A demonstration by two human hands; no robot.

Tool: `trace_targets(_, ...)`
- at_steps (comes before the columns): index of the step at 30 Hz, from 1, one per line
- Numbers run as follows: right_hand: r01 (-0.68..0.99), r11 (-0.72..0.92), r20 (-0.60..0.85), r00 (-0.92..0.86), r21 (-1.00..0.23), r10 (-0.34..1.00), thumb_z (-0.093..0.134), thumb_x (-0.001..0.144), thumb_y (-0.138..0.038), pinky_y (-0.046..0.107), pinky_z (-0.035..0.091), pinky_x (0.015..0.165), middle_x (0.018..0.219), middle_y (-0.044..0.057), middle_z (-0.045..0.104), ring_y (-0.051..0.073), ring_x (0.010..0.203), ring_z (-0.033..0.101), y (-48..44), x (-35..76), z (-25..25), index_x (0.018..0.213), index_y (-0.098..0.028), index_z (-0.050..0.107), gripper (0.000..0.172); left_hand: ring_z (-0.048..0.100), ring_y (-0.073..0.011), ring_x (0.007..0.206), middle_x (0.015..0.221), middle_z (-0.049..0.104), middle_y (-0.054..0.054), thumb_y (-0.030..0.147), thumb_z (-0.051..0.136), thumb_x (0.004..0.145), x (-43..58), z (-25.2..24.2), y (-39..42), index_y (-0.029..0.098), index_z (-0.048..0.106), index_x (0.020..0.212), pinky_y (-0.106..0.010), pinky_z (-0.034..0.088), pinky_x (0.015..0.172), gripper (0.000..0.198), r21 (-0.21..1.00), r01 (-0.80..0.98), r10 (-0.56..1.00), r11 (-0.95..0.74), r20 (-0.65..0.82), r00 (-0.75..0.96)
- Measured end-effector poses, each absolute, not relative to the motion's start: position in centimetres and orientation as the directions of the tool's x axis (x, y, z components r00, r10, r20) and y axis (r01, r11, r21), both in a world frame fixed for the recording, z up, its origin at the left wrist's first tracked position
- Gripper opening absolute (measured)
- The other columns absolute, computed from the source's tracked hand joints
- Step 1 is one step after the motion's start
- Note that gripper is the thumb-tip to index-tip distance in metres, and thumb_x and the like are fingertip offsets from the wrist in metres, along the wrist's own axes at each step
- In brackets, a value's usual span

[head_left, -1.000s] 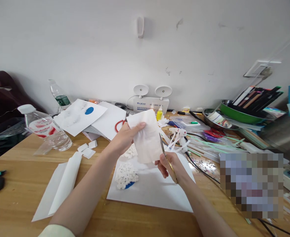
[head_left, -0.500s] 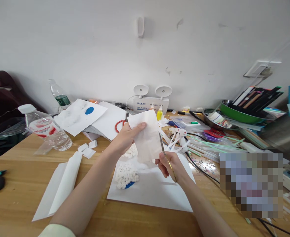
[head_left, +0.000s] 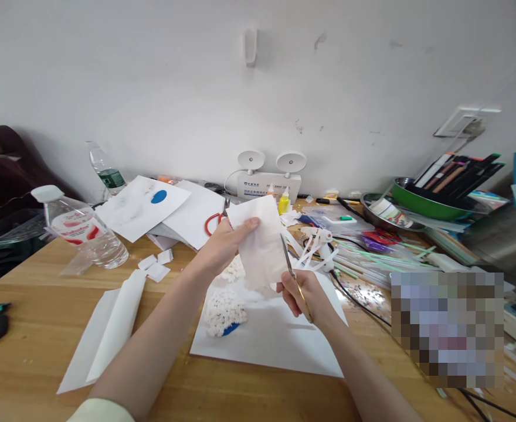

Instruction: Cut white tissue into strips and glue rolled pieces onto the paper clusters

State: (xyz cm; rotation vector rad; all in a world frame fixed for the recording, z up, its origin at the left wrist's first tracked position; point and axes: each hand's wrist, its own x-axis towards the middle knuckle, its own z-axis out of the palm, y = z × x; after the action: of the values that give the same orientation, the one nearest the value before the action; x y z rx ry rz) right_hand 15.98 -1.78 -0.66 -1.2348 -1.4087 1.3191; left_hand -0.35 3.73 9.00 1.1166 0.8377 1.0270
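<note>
My left hand pinches the top corner of a white paper tissue and holds it up over the table. My right hand grips gold-handled scissors, whose blades run up along the tissue's right edge. Below them lies a white paper sheet with a clump of white tissue bits on a blue shape.
A folded white paper lies at the left, near a plastic water bottle. Red-handled scissors, a glue bottle, a white glue gun, straws and bowls crowd the back right. A black cable crosses the wooden table.
The scissor blades have edged slightly up along the tissue's right edge. My left hand keeps the tissue almost still.
</note>
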Motion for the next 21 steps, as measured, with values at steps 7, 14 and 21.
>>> trace_targets(7,0.091,-0.053,-0.069,-0.174,-0.994,0.982,0.043,0.072,-0.066,0.019,0.018,0.032,0.028,-0.007,0.038,0.004,0.023,0.028,-1.56,16.01,-0.99,0.061,-0.015,0.050,0.053,0.063,-0.0193,0.081,0.091,0.068,-0.008,0.032,0.063,0.073,-0.42,8.76,3.90,0.013,0.059,0.102,-0.027,0.049,0.067,0.035,0.968,-0.227,0.946,0.111,-0.033,0.322)
trace_targets(14,0.088,-0.066,-0.081,-0.173,-0.994,0.982,0.045,0.072,-0.064,0.019,0.018,0.031,0.028,-0.007,0.039,0.005,0.022,0.029,-1.56,16.12,-1.05,0.061,-0.015,0.050,0.051,0.063,-0.0202,0.081,0.089,0.069,-0.007,0.033,0.064,0.071,-0.42,8.79,3.82,0.014,0.060,0.102,-0.030,0.049,0.071,0.037,0.963,-0.248,0.948,0.107,-0.023,0.319)
trace_targets(21,0.065,-0.110,-0.119,-0.155,-0.992,0.981,0.050,0.071,-0.059,0.017,0.018,0.029,0.027,-0.008,0.038,0.005,0.021,0.029,-1.36,15.97,-1.11,0.061,-0.015,0.050,0.045,0.063,-0.0191,0.081,0.092,0.068,-0.008,0.032,0.063,0.073,-0.40,9.01,3.71,0.013,0.059,0.103,-0.028,0.049,0.069,0.035,0.963,-0.237,0.945,0.127,-0.046,0.322)
